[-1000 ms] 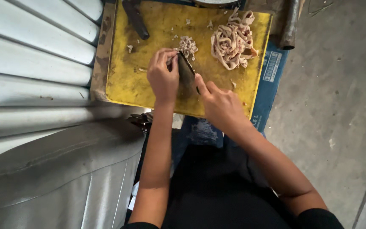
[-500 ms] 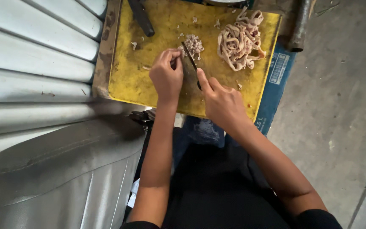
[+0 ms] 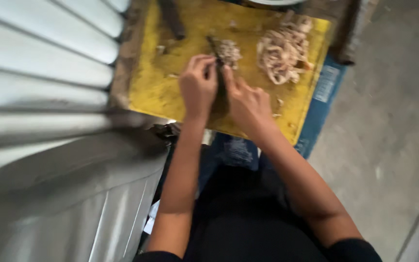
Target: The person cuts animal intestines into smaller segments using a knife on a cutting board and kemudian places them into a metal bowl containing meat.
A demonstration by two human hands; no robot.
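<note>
The yellow rectangular cutting board (image 3: 161,87) is the landmark here. Near its middle, the left hand (image 3: 197,87) is closed, with the fingers curled against the dark blade of a knife (image 3: 217,63), and the right hand (image 3: 248,102) lies just beside it, touching the same blade from the other side; the picture is blurred, so I cannot tell if the right hand grips it or only presses on it. At the tip of the knife sits a small heap of pale chopped pieces (image 3: 229,51). Toward the far right corner of the board lies a bigger pile of pale stringy strips (image 3: 282,56), apart from both hands. At the far edge of the board lies a dark long object (image 3: 173,18). Left of the board stands a grey ribbed metal sheet (image 3: 40,73), and right of it the grey concrete floor (image 3: 394,121).
</note>
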